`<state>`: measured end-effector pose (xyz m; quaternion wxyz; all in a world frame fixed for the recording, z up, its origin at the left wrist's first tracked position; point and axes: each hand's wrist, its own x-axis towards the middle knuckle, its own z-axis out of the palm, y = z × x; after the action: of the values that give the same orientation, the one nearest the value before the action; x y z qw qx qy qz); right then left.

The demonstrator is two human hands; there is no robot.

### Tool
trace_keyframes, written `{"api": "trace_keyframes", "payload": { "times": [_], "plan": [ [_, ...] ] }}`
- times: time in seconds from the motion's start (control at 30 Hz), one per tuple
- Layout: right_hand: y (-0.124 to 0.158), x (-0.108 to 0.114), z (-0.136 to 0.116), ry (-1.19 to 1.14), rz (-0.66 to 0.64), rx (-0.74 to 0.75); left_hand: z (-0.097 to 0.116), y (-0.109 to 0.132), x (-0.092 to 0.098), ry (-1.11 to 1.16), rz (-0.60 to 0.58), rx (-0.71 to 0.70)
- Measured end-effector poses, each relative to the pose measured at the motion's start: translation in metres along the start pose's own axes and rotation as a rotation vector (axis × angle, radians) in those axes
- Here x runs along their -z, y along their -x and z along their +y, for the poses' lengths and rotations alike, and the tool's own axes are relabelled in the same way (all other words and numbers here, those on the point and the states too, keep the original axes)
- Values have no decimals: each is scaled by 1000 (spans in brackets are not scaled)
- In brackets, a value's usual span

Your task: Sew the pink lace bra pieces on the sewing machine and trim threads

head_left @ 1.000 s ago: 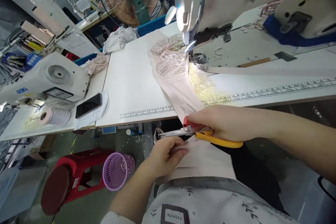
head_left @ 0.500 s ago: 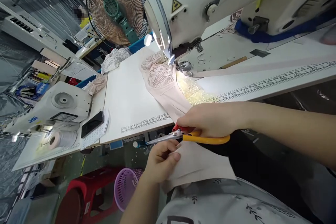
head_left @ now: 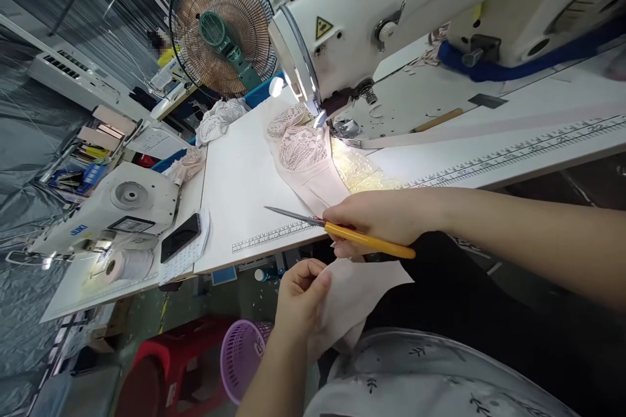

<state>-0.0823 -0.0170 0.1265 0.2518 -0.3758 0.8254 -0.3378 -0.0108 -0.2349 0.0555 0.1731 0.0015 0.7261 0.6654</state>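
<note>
My right hand (head_left: 374, 218) grips scissors (head_left: 366, 239) with yellow-orange handles; their blades look closed and point left over the table's front edge. Below, my left hand (head_left: 303, 293) pinches the edge of a pale pink piece of fabric (head_left: 355, 293) that hangs over my lap. A pale pink lace bra piece (head_left: 303, 150) lies under the head of the sewing machine (head_left: 337, 32), and its lower band runs toward my right hand. Whether that band still joins the fabric in my left hand is hidden behind my right hand. Yellowish translucent material (head_left: 359, 166) lies beside the lace.
A phone (head_left: 180, 238) rests on paper at the left, near a second sewing machine (head_left: 122, 202) and a thread spool (head_left: 130, 265). Behind stands a large fan (head_left: 222, 26). On the floor are a red stool (head_left: 171, 352) and a purple basket (head_left: 239, 358). Ruler markings line the table edge.
The scissors have moved up and away from the fabric edge, and their blades have swung to point up-left. The fabric in my left hand hangs looser and lower. My view has shifted slightly.
</note>
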Motion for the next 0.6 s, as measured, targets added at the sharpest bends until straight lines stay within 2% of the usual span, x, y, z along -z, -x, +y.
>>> {"api": "trace_keyframes", "payload": {
  "times": [0.13,0.2,0.23,0.27,0.33,0.4,0.43,0.47,0.5,0.6],
  "plan": [
    [2,2,-5,134,36,-15,2,0,1,-11,-1,-8],
    [-2,-2,-6,2,69,-36,3,1,0,-14,-8,-10],
    [-5,-5,-6,-119,129,-49,3,1,0,-11,-10,-12],
    [-8,-8,-5,-256,227,-51,3,1,-1,0,-7,-13],
    [-14,-15,-3,-490,508,4,2,2,-1,49,21,-11],
    [-15,-18,0,-596,772,94,1,4,-1,125,67,-7],
    [-13,-18,1,-606,839,120,0,5,-1,162,88,1],
    [-11,-18,3,-598,849,117,0,7,0,191,103,12],
    [-7,-17,6,-578,802,98,0,8,0,214,119,24],
    [0,-21,13,-416,445,37,2,14,1,261,142,65]
  ]
}}
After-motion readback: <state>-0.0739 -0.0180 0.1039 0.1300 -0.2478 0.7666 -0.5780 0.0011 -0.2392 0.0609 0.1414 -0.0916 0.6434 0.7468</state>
